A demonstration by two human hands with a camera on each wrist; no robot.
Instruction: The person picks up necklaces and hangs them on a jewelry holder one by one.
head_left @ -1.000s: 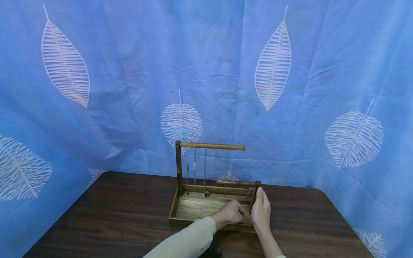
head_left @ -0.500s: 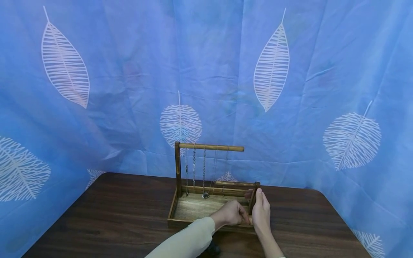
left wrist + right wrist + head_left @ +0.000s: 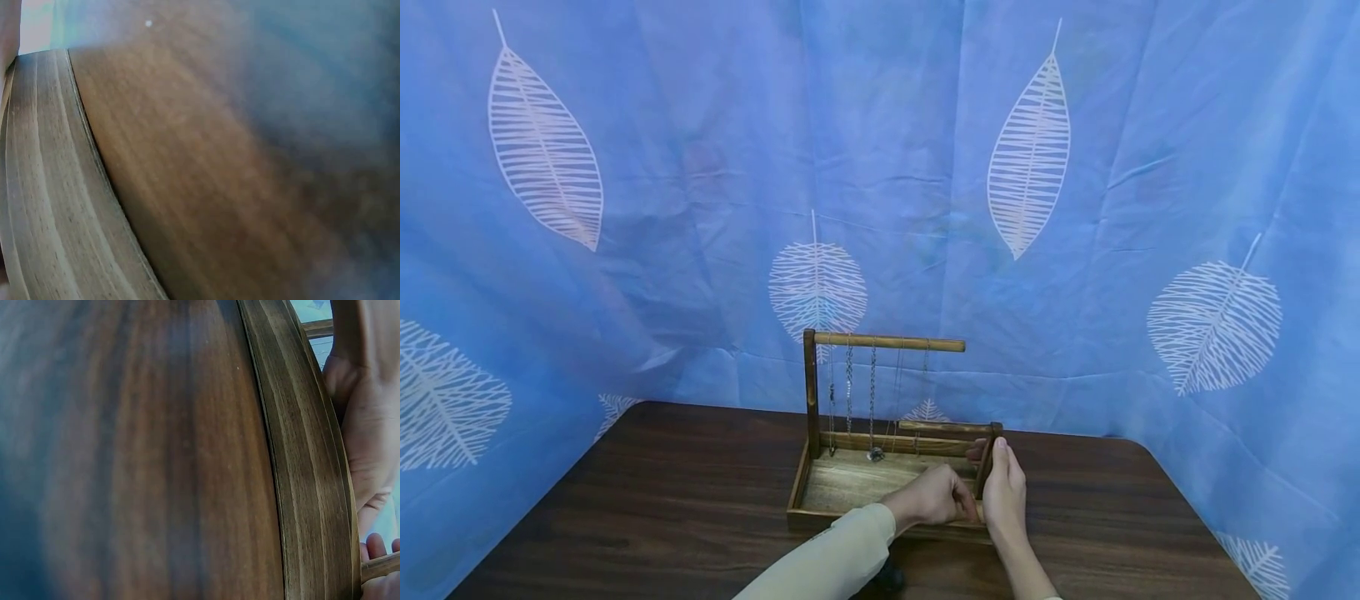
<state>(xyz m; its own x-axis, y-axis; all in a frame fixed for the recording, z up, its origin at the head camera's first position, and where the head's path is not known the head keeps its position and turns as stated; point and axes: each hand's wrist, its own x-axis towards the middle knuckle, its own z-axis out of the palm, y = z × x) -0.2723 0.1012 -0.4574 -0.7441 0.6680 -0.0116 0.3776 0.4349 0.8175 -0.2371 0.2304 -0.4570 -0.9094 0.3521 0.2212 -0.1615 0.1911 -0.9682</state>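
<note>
A wooden jewelry stand [image 3: 812, 392] has a tray [image 3: 795, 492] below two horizontal bars. Several necklaces [image 3: 872, 392] hang from its upper bar [image 3: 887, 341], one with a round pendant [image 3: 876, 454]. My right hand [image 3: 1006, 496] grips the short right post [image 3: 996, 437], with its fingertips showing on the inner side. My left hand [image 3: 936, 496] reaches over the tray's front wall, fingers curled down at the front right corner beside the right hand; what they pinch, if anything, is hidden. In the right wrist view, the front wall [image 3: 306, 450] fills much of the right half.
The stand rests on a dark brown table [image 3: 647, 500]. Behind it hangs a blue curtain [image 3: 880, 150] with white leaf prints. A dark object [image 3: 891, 577] lies below the left sleeve [image 3: 827, 554], mostly hidden. The lower bar [image 3: 943, 427] runs left from the short post.
Everything has shifted slightly left in the head view. The left fingers have moved a little at the tray's corner; the right hand keeps its grip on the post.
</note>
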